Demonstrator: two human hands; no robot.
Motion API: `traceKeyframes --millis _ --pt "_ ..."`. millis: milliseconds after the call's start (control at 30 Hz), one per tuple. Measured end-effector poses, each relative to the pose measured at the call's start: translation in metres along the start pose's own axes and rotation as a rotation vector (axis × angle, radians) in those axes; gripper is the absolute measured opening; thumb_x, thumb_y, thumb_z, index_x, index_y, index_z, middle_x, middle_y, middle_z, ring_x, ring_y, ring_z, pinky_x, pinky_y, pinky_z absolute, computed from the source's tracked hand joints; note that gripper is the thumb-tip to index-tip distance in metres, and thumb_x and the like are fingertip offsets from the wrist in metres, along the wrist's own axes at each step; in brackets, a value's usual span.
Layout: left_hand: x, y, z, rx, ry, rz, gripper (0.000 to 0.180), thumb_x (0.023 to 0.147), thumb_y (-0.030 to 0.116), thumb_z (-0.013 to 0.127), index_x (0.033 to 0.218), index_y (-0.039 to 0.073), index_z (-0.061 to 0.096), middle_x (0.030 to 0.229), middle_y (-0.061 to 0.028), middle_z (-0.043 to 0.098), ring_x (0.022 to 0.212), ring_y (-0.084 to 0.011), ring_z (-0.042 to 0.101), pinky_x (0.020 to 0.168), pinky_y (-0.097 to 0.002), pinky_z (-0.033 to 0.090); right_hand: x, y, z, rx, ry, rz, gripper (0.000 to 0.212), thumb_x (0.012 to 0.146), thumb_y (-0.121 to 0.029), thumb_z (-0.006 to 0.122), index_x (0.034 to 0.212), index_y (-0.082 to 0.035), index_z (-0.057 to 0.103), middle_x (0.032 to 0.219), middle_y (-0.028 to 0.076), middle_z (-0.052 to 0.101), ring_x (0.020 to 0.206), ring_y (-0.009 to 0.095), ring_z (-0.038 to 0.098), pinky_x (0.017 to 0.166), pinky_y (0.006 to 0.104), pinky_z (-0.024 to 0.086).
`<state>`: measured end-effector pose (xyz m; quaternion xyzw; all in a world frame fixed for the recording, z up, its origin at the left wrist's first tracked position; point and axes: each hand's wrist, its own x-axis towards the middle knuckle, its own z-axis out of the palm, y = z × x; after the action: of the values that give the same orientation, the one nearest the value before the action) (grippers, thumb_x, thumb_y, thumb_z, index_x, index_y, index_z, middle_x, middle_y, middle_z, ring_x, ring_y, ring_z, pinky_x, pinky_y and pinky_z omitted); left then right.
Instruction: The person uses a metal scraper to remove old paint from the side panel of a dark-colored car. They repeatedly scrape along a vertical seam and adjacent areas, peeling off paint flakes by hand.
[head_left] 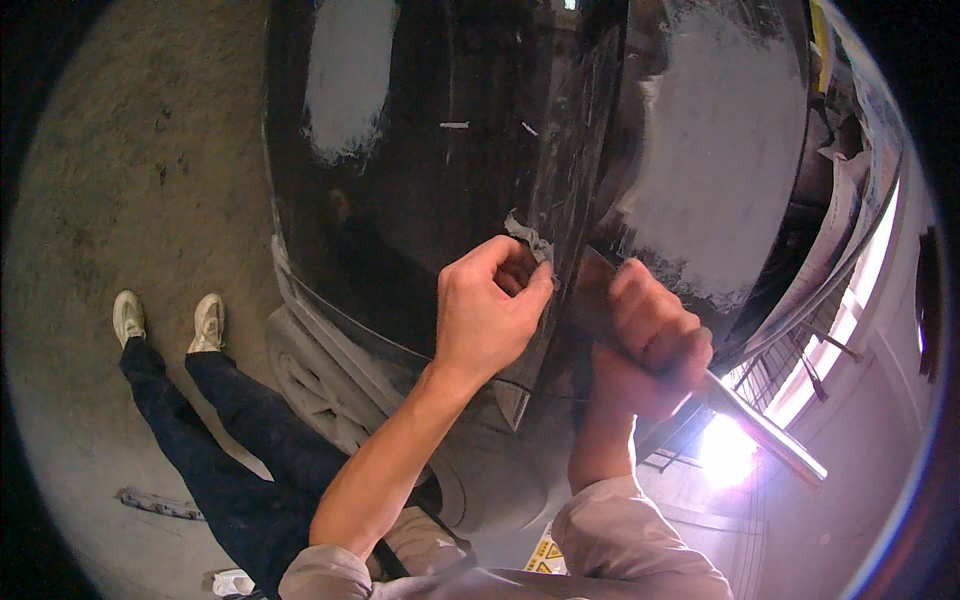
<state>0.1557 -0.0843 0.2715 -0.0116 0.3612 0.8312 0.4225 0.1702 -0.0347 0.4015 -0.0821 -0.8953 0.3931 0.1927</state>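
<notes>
My left hand (490, 310) bends in a pinch beside the seam of a dark car body panel (450, 210). Between its thumb and forefinger is a crumpled grey strip (528, 236), whose loose end sticks up from the fingertips. To the right, my right hand (655, 335) is closed in a fist round a tool with a round silver metal handle (770, 430), which slants out to the lower right. The tool's other end is mostly hidden by the fist, close to the seam.
Grey filler patches lie on the panel, one at the upper left (350, 75) and a larger one (725, 150) at right. A dusty wheel (310, 380) sits low on the left. Another person's legs (240, 430) in dark trousers stand on the floor there. Bright light glares at lower right.
</notes>
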Motion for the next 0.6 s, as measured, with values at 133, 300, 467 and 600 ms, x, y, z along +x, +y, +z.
traceKeyframes --millis 133,300,467,600 --pt "0.002 -0.004 -0.002 -0.165 -0.029 -0.117 0.013 0.086 0.007 0.076 0.089 -0.003 0.069 0.073 -0.0060 0.070 0.065 -0.0092 0.064 0.059 -0.0258 0.050 0.008 0.012 0.001 -0.073 -0.056 0.007 0.045 0.105 -0.022 0.039 0.062 -0.014 0.028 0.051 -0.001 0.032 0.048 0.016 0.028 0.057 0.0382 0.029" --pt "0.004 -0.010 -0.008 -0.273 -0.059 -0.170 0.013 0.089 0.008 0.075 0.087 -0.003 0.068 0.071 -0.0026 0.068 0.065 -0.0057 0.063 0.059 -0.0231 0.048 0.002 0.016 0.002 -0.138 -0.077 0.009 0.049 0.105 -0.022 0.041 0.059 -0.012 0.028 0.051 0.001 0.032 0.048 0.017 0.028 0.056 0.0382 0.028" --pt "0.008 -0.011 -0.016 -0.241 -0.102 -0.175 0.011 0.091 0.008 0.076 0.091 0.001 0.068 0.076 -0.0034 0.070 0.065 -0.0089 0.066 0.053 -0.0229 0.049 -0.006 0.006 0.004 -0.143 -0.116 0.093 0.050 0.104 -0.022 0.043 0.057 -0.012 0.027 0.050 0.001 0.031 0.048 0.018 0.027 0.055 0.0383 0.028" --pt "0.010 -0.009 -0.017 -0.263 -0.093 -0.174 0.012 0.090 0.008 0.075 0.089 -0.002 0.068 0.074 -0.0034 0.069 0.065 -0.0079 0.065 0.057 -0.0232 0.049 0.005 0.010 0.003 -0.072 -0.077 0.112 0.050 0.105 -0.022 0.042 0.058 -0.013 0.026 0.050 0.000 0.031 0.048 0.017 0.026 0.056 0.0382 0.028"
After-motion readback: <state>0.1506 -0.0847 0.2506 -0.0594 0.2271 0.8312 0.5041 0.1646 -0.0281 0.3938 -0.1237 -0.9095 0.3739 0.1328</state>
